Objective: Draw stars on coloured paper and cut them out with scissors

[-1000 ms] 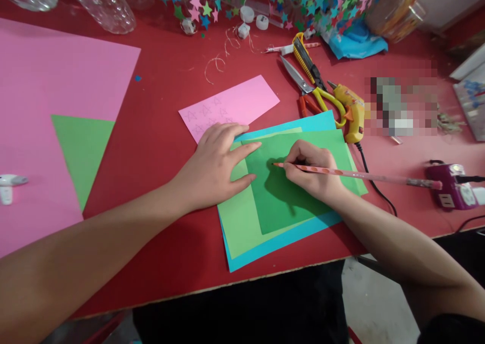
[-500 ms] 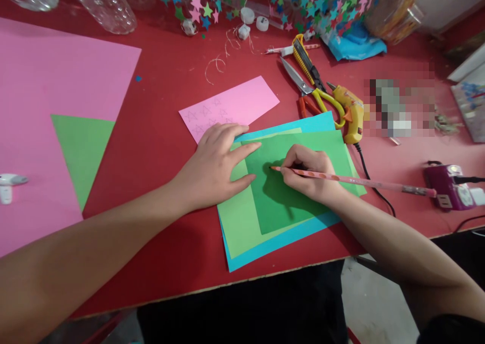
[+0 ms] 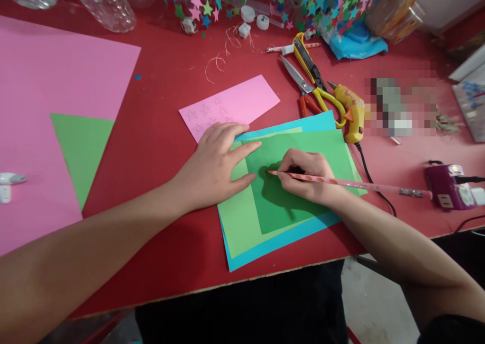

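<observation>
Pinched in my right hand [image 3: 305, 175] is a pink pencil [image 3: 364, 185], its tip at the dark green paper [image 3: 284, 217]. Any mark under the tip is too faint to make out. Beneath the dark green sheet lie a light green paper [image 3: 237, 223] and a blue paper [image 3: 242, 263], stacked slightly askew. My left hand [image 3: 223, 167] rests flat with fingers spread over the stack's left edge. Its far side covers part of a pink paper strip [image 3: 246, 99] that carries several pencil-drawn stars.
Beyond the stack lie scissors [image 3: 299, 79], a yellow-handled cutter [image 3: 306, 61] and a yellow glue gun [image 3: 350, 111]. A purple power adapter [image 3: 443, 187] sits at right. Large pink paper [image 3: 68, 66] and a green piece [image 3: 85, 152] cover the left. Plastic bottles [image 3: 102, 5] stand at the back.
My right hand and the pencil have shifted slightly left and toward me over the dark green paper. My left hand stays where it was.
</observation>
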Demonstrator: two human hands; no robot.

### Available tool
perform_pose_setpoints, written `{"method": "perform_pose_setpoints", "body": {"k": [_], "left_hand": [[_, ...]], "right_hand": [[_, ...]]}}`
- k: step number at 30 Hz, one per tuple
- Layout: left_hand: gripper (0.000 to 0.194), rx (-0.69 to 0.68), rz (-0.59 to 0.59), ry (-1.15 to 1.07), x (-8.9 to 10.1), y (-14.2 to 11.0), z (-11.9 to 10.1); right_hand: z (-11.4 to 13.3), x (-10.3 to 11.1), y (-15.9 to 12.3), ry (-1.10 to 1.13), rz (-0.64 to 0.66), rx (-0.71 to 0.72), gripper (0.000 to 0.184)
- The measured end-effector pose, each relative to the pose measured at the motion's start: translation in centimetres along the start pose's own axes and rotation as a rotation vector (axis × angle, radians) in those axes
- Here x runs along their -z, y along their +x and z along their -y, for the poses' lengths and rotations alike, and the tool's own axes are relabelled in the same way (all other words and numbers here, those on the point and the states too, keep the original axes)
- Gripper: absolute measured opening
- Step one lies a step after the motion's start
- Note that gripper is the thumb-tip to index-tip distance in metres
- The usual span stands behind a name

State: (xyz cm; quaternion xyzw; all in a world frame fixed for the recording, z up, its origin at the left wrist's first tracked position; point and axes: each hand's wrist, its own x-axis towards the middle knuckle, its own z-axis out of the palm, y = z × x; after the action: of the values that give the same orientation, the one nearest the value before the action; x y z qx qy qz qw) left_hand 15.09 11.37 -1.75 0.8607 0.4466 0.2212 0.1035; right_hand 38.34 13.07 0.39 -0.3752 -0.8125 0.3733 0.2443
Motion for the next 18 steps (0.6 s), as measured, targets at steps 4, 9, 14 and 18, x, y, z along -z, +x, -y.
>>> {"method": "perform_pose_setpoints", "body": {"k": [4,9,14,18], "left_hand": [[0.05,-0.01,0.014,-0.019,0.03,-0.08,0.08],[0.042,0.001,0.061,-0.049,0.07,-0.19,0.04],[0.046,0.035,0.044,0.019,-0.07,-0.25,-0.02],[0.055,0.045,0.032,0.022,-0.12,-0.24,-0.07]], "right_hand": [[-0.09,0.12,0.12,0.072,-0.038,-0.036,0.013],[-0.21,0.6,0.41,0.34,-0.144,-0.199,0.021],[0.45,0.94,0.14,0.267,-0.029,-0.176,0.007],[0.64,0.8,0.01,0.133,0.08,-0.073,0.01]]}}
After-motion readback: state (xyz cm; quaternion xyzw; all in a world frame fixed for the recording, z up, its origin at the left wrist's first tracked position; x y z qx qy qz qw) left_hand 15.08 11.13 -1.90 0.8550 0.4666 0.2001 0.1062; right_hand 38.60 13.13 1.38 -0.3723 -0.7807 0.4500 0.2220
